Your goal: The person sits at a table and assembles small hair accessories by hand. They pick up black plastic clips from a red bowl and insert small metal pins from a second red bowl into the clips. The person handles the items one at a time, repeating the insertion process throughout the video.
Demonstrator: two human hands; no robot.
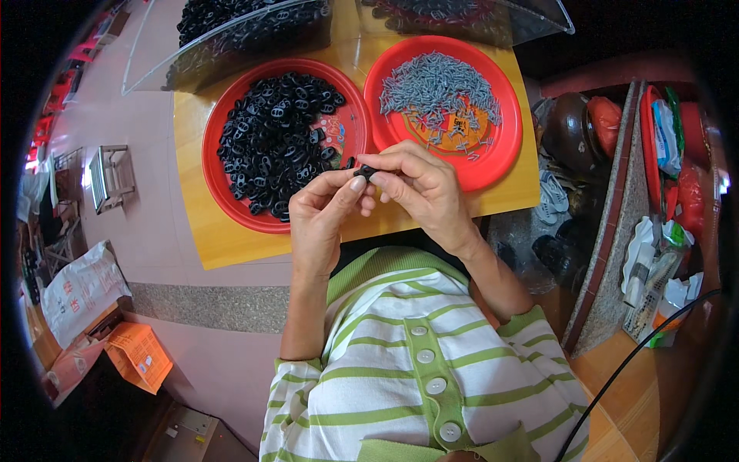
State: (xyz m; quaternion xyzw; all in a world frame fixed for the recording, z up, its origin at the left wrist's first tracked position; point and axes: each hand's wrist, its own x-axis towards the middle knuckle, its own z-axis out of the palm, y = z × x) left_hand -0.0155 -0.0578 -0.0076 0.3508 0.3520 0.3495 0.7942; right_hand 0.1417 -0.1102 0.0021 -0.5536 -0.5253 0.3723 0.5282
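My left hand (329, 202) and my right hand (419, 181) meet over the near edge between two red trays. Fingers of both are closed on one small black plastic piece (365, 172), mostly covered by the fingertips. Whether a screw is in it, I cannot tell. Left of the hands, a red round tray (223, 206) holds a heap of similar black plastic pieces (273, 131) with oval openings. On the right, another red tray (504, 154) carries a pile of small grey screws (439, 81), with several scattered ones nearer my right hand.
Both trays stand on a yellow wooden table (202, 239). Behind them are clear plastic bins (231, 38) filled with black pieces. A dark brown jar (571, 127) stands on the right, beside a stone-edged ledge (608, 231). A small metal stool (112, 177) is off to the left.
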